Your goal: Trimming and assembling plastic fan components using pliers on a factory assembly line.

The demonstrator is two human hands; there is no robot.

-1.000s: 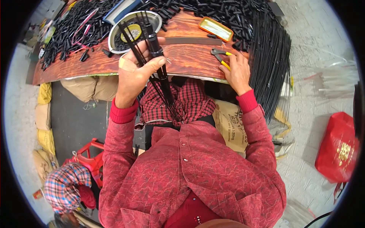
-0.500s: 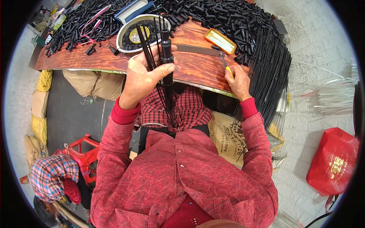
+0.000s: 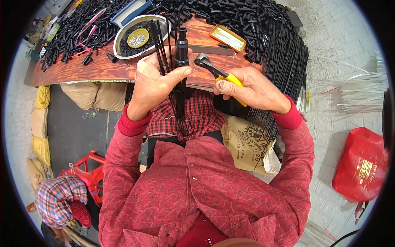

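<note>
My left hand (image 3: 154, 82) is closed around a black plastic tube-shaped piece (image 3: 182, 51), held upright. In the same grasp are several thin black rods (image 3: 159, 45), whose lower ends hang toward my lap. A fine wire end sticks out near the thumb. My right hand (image 3: 257, 86) is wrapped round the yellow handles of end-cutting pliers (image 3: 208, 66). Their dark head points left, just right of the black piece and apart from it. Whether the jaws are parted I cannot tell.
On the wooden table (image 3: 98, 72) stand a metal bowl (image 3: 118, 46) of small black parts, a round yellow tin (image 3: 138, 38) with silvery bits and a rectangular yellow tin (image 3: 228, 38). A flat metal bar (image 3: 214, 50) lies before heaped black pieces (image 3: 242, 16). Long black rods (image 3: 284, 61) overhang the right edge.
My right hand has lifted the pliers off the table's right side and brought them left, close to the black piece. My left hand stays nearly in place, its grasp unchanged.
</note>
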